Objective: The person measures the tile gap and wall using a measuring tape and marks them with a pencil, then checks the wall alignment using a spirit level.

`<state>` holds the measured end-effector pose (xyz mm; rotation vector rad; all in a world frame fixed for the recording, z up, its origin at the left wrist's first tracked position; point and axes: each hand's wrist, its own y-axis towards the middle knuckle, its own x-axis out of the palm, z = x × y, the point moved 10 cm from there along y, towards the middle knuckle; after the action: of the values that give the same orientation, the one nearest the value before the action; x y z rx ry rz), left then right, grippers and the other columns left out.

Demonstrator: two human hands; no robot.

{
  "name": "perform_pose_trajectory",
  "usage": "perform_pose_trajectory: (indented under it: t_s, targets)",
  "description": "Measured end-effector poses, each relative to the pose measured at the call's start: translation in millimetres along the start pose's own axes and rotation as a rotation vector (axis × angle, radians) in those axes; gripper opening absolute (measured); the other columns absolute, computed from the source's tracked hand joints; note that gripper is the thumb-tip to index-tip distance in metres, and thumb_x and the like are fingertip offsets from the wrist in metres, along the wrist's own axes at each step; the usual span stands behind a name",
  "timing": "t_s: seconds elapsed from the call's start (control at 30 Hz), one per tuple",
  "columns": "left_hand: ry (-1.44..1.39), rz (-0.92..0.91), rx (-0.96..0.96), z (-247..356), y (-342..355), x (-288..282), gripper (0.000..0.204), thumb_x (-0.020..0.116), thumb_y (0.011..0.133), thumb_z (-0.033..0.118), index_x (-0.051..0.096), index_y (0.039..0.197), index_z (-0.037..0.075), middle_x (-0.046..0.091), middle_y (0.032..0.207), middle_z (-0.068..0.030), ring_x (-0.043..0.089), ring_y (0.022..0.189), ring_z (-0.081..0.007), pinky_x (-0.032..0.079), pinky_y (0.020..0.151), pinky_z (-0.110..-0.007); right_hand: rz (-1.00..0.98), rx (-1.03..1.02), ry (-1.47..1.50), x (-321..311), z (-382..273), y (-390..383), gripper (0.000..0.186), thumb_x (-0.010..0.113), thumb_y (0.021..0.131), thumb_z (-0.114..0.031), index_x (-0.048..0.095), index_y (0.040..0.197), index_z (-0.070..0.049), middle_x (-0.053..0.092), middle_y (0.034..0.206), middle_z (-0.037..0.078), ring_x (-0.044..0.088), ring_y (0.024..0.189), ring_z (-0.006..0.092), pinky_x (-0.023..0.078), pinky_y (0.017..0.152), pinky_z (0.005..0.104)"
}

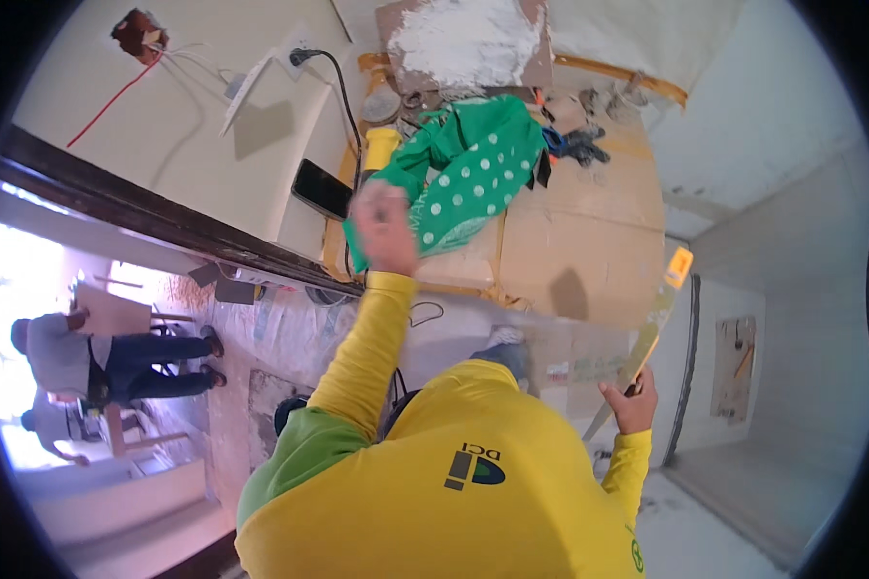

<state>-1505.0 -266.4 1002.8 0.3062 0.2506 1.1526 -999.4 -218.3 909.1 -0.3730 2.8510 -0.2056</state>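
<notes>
My left hand (386,230), smeared by motion, is over the near left corner of a green bag (473,179) with white dots. Whether its fingers grip the bag cannot be made out. Right beside this hand a black phone (321,190) leans against the wall ledge. On the right, held away from the cardboard surface, my right hand (633,400) is closed around a long narrow yellow strip-like tool (639,355). It has an orange-yellow end piece pointing up and a greyish part running below the hand; its exact kind is unclear.
The bag lies on a cardboard-covered surface (589,241) with dark gloves (581,147), a yellow container (381,148) and a board of white powder (468,43). A black plug cord (346,92) hangs from the wall. Beyond the opening at left, a person (116,362) works.
</notes>
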Motion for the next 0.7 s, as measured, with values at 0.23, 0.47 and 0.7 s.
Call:
perform_pose_trajectory:
  t_s: [0.23,0.47,0.7]
  targets:
    - [0.567,0.427,-0.378,-177.2,96.4,-184.1,0.067,0.073,0.075,0.038,0.053,0.112,-0.015,0.055,0.114,-0.0316,0.054,0.109,-0.0363,0.042,0.094,-0.041,0.031,-0.002,-0.073,-41.9,4.7,60.2,0.061,0.081,0.065,-0.006,0.050,0.117,0.002,0.058,0.095,0.006,0.056,0.081,0.0125,0.048,0.070,0.0255]
    - [0.684,0.390,-0.318,-141.0,99.5,-119.7,0.058,0.073,0.075,0.043,0.063,0.103,-0.007,0.067,0.098,-0.0214,0.064,0.087,-0.0330,0.049,0.081,-0.039,0.119,0.050,-0.063,-93.9,5.4,92.4,0.062,0.080,0.065,-0.006,0.049,0.119,0.001,0.057,0.096,0.006,0.055,0.079,0.0122,0.047,0.069,0.0253]
    - [0.399,0.570,-0.099,-90.2,92.6,-118.6,0.040,0.067,0.078,0.021,0.058,0.105,-0.007,0.066,0.098,-0.0173,0.064,0.085,-0.0326,0.050,0.080,-0.040,0.075,0.011,-0.112,-108.5,10.1,123.3,0.056,0.081,0.065,-0.010,0.053,0.113,-0.002,0.058,0.090,0.003,0.054,0.076,0.0099,0.047,0.068,0.0244]
